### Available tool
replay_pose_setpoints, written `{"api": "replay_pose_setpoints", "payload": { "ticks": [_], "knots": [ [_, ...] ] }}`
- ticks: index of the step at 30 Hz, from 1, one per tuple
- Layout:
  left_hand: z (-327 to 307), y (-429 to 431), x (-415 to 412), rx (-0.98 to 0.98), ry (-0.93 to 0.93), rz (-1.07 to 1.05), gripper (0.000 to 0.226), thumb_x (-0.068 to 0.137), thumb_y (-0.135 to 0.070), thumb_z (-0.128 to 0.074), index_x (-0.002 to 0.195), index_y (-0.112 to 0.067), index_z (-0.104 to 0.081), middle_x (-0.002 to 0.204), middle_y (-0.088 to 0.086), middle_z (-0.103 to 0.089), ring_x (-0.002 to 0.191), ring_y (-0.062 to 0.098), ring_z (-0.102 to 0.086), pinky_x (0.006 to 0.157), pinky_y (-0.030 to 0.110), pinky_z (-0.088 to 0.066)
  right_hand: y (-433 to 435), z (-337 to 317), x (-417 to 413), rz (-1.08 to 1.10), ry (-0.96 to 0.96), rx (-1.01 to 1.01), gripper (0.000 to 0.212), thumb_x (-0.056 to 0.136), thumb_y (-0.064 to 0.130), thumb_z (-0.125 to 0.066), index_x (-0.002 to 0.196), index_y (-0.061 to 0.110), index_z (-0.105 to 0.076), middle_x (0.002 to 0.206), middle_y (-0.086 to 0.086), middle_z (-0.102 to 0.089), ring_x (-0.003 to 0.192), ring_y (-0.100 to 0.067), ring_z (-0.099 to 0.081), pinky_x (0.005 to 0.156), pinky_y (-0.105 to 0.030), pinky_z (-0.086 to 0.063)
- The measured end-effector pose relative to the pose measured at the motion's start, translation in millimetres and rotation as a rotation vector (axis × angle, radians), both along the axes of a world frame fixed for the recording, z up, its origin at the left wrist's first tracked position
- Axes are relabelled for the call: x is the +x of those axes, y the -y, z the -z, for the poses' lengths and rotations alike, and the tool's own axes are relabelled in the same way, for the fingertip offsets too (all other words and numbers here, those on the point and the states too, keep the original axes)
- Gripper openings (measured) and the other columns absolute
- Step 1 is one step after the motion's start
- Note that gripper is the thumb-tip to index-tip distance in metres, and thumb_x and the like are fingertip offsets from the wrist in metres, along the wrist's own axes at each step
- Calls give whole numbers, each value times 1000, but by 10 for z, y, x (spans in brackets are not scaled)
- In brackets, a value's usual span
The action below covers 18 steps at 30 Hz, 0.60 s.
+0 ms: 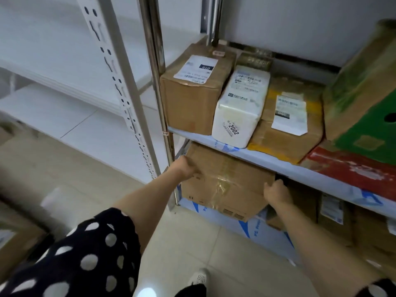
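A large brown cardboard box (227, 183) with clear tape across its face sits tilted on the bottom shelf (265, 230) of a metal rack, one corner jutting past the shelf's front edge. My left hand (186, 167) grips the box's upper left corner, fingers curled over the edge. At the box's right edge my right hand (276, 192) holds on, its fingers wrapped round the side into the dark gap behind.
The shelf above (246, 154) carries a brown labelled box (192, 97), a white parcel (240, 110), a yellow-taped box (287, 123) and a green and red carton (362, 116). More boxes (334, 221) stand right of my right hand. A white rack (120, 78) stands left.
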<state>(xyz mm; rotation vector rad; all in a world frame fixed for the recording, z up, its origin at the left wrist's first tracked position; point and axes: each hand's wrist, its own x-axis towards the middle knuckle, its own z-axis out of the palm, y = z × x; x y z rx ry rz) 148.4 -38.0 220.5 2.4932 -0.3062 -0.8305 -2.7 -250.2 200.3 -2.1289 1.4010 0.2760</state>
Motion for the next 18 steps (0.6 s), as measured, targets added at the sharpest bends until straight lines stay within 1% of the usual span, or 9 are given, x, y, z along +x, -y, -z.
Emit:
{"api": "replay_pose_setpoints", "payload": {
  "ticks": [3,5,7,10,12,14,15,16,18],
  "knots": [
    [87,117,98,-51,-76,-117,42,85,-25,-66,123,-13,-53,115,8,-62,103,24,-59,85,32,-49,121,65,85,-11,2,74,45,101,25,-43,137,-1,-36,135,-22,-47,122,-38,-48,94,-41,-42],
    [111,177,135,-71,-98,-190,48,85,-23,-65,128,-10,-48,119,8,-60,108,26,-57,89,32,-48,163,103,125,-22,52,97,49,100,24,-46,139,-3,-36,138,-22,-46,126,-38,-46,99,-42,-40],
    [143,219,157,-80,-99,-247,47,87,-21,-62,130,-10,-47,122,10,-58,111,27,-56,94,34,-47,203,125,155,-32,70,73,49,99,25,-48,137,-5,-40,137,-22,-48,125,-38,-47,98,-42,-41],
    [157,219,81,-61,-94,-333,42,90,-20,-53,129,-8,-48,121,12,-57,110,27,-56,97,37,-48,223,92,105,-67,34,13,43,99,25,-49,129,-6,-49,127,-23,-55,116,-39,-53,89,-41,-45],
    [149,188,-18,-21,-80,-360,40,92,-23,-47,129,-7,-48,123,13,-56,109,27,-55,91,33,-47,228,60,12,-96,23,23,42,98,27,-49,124,-5,-52,114,-21,-60,106,-37,-57,80,-38,-45],
    [122,131,-154,46,-72,-360,45,95,-33,-47,131,-7,-48,126,14,-54,110,29,-53,85,31,-43,213,29,-122,-131,13,44,41,98,32,-49,120,-2,-54,94,-14,-58,90,-30,-57,73,-35,-44],
    [134,86,-223,78,-74,-353,50,94,-39,-48,131,-6,-48,127,15,-54,112,30,-53,87,32,-44,206,24,-193,-161,-8,55,42,98,35,-48,118,-1,-54,90,-10,-55,86,-28,-55,72,-34,-45],
    [157,35,-303,102,-97,-350,54,94,-44,-49,132,-6,-49,128,15,-54,115,31,-53,91,33,-44,199,24,-262,-194,-38,70,44,98,39,-46,118,0,-54,92,-10,-56,87,-27,-56,73,-34,-47],
    [201,-76,-477,99,-173,-342,57,93,-47,-51,135,-8,-49,131,15,-53,121,32,-51,102,36,-43,188,29,-376,-245,-102,102,49,98,46,-43,117,2,-55,105,-13,-61,96,-30,-60,79,-35,-51]
  ]
}}
